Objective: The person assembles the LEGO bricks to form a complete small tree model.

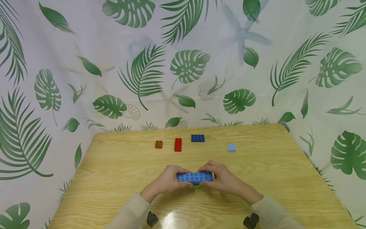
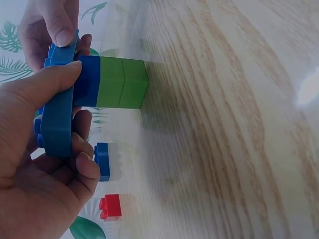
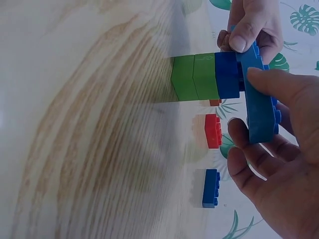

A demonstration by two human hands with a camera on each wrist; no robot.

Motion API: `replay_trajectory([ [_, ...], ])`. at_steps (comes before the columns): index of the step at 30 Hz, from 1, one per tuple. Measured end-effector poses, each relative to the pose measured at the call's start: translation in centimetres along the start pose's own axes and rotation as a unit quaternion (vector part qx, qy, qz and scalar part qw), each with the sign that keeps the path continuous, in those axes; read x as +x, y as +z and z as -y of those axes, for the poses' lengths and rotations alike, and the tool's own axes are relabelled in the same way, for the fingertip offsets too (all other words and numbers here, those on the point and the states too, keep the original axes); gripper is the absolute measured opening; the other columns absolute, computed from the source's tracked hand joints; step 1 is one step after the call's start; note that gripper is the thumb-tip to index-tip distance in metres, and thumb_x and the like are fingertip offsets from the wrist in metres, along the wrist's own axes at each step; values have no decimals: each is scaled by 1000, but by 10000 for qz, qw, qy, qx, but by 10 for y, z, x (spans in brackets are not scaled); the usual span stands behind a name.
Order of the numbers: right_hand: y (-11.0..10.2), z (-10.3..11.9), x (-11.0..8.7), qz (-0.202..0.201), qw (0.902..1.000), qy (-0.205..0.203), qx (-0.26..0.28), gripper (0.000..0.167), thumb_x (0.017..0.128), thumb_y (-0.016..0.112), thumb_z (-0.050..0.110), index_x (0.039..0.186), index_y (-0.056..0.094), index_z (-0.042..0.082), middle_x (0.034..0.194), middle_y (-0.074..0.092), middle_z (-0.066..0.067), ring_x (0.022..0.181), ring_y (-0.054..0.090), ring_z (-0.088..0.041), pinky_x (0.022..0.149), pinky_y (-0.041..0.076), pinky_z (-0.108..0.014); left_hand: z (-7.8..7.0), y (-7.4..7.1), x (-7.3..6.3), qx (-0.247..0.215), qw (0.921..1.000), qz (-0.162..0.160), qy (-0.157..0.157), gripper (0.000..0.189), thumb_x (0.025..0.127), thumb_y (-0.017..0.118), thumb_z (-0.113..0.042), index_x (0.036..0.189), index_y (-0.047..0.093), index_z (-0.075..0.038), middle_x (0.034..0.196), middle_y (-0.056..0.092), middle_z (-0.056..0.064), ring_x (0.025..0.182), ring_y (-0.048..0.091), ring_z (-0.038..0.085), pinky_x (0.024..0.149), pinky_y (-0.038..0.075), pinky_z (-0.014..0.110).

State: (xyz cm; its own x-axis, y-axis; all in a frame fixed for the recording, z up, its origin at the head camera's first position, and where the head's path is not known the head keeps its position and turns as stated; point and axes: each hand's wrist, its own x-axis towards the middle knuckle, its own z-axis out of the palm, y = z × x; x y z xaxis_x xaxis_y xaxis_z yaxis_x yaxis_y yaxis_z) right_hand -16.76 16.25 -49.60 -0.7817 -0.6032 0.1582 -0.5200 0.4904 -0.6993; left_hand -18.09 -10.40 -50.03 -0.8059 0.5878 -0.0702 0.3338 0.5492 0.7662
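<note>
Two blue bricks lie end to end on top of a small upright stack. My left hand (image 1: 170,179) pinches the left blue brick (image 1: 185,177) between thumb and fingers, its thumb along the front side. The right blue brick (image 1: 204,176) is gripped by my right hand (image 1: 223,178) in the same way. Under them, the right wrist view shows a dark blue brick (image 3: 227,75) on two green bricks (image 3: 195,77), which stand on the table. A narrow gap shows between the dark blue brick and the right blue brick there.
Beyond the hands on the wooden table (image 1: 120,165) lie a brown brick (image 1: 159,144), a red brick (image 1: 178,144), a dark blue brick (image 1: 198,138) and a light blue brick (image 1: 231,147). A leaf-patterned cloth (image 1: 211,108) hangs behind the table and at both sides.
</note>
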Motion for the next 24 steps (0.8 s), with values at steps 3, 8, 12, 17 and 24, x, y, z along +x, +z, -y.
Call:
replay_trajectory([
  [3,1,0,0,-43,10000,21,-6,31,94,81,21,123,74,14,114,68,-1,85,52,-3,69,47,-22,0,0,0,-2,10000,-7,-21,42,90,86,-30,126,77,-10,117,79,3,96,64,6,85,53,25],
  [8,1,2,0,-5,9999,105,-45,31,94,81,21,123,74,14,114,67,0,90,55,-5,76,49,-25,-1,0,0,-12,10000,-15,28,42,90,86,-30,125,78,-9,116,79,5,95,64,7,83,53,26],
  [12,-1,3,1,57,9999,148,-52,30,94,81,21,123,74,14,114,67,1,96,58,-7,82,52,-27,0,0,0,-57,10000,9,7,41,91,86,-31,125,78,-10,116,79,3,95,65,5,84,54,25],
  [17,-1,1,4,96,9998,161,-8,30,94,82,20,122,75,15,114,68,2,98,59,-7,85,53,-26,1,-1,1,-84,9999,36,-42,41,91,85,-31,126,78,-11,115,79,1,93,64,4,84,54,25],
  [24,-1,-2,5,222,9991,317,157,30,95,81,23,123,75,15,114,67,2,99,58,-8,86,51,-25,-1,-2,1,-69,9999,52,-78,42,91,85,-31,127,77,-10,118,79,3,94,64,4,84,54,25],
])
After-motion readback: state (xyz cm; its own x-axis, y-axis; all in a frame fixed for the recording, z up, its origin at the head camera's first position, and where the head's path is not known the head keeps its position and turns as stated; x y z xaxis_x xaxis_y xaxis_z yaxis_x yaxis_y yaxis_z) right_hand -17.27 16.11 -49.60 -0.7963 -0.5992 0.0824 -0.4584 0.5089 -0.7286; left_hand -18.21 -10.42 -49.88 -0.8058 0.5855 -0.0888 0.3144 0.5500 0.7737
